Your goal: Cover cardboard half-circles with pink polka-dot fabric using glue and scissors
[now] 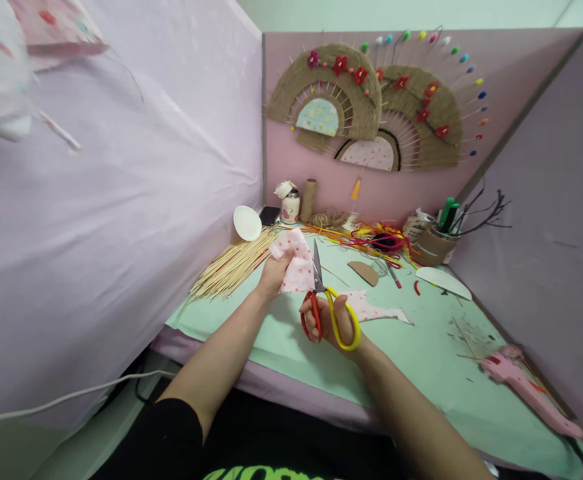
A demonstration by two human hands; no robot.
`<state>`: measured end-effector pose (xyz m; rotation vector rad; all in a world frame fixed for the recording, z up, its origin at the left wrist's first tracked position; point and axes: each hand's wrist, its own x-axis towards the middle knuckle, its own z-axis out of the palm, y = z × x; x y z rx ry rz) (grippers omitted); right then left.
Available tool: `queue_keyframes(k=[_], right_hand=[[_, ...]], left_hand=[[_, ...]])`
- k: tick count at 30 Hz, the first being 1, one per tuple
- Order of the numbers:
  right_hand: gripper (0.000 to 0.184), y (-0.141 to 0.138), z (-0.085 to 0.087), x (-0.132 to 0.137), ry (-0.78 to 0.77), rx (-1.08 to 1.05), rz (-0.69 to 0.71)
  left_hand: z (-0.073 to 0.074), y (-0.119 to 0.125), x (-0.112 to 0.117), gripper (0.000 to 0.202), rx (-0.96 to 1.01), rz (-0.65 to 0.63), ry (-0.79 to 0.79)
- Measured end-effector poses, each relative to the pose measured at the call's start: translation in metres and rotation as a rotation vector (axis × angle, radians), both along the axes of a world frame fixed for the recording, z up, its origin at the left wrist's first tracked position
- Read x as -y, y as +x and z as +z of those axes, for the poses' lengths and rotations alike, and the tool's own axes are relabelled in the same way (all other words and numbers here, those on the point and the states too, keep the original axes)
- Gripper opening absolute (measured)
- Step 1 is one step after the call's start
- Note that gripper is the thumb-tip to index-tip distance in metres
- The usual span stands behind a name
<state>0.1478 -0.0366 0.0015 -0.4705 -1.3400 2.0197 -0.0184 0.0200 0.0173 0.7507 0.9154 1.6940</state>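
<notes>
My left hand (274, 272) pinches a piece of pale pink fabric (297, 272) with red dots, held up above the table. In my right hand (332, 321) is a pair of scissors (318, 273) with one red and one yellow handle, fingers through the loops. The blades point away from me and stand parted at the fabric's right edge; whether they touch it I cannot tell. Beyond my right hand, a scrap of the same dotted fabric (371, 308) lies flat on the green table cover (281, 333).
Thin wooden sticks (236, 263) lie at the left, near a white disc (247, 223). Coloured pipe cleaners (366, 237) are strewn along the back. A brown cardboard half-disc (363, 273) rests mid-table. A pink glue gun (526, 390) lies at the right. Decorated half-round fans (331, 73) hang on the back panel.
</notes>
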Motion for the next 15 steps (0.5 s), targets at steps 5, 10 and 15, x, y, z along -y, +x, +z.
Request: queue_keyframes(k=[5, 10, 15], right_hand=[[0.088, 0.001, 0.0005, -0.0022, -0.007, -0.012, -0.012], [0.084, 0.0015, 0.0022, -0.0014, -0.011, -0.024, -0.093], [0.084, -0.0001, 0.0022, -0.0001, 0.02, 0.006, -0.188]], left_hand=[[-0.0014, 0.0039, 0.0016, 0.044, -0.053, -0.016, -0.033], [-0.0054, 0.007, 0.0011, 0.051, -0.079, -0.042, -0.078], [-0.0088, 0.0096, 0.0002, 0.058, -0.092, -0.038, -0.077]])
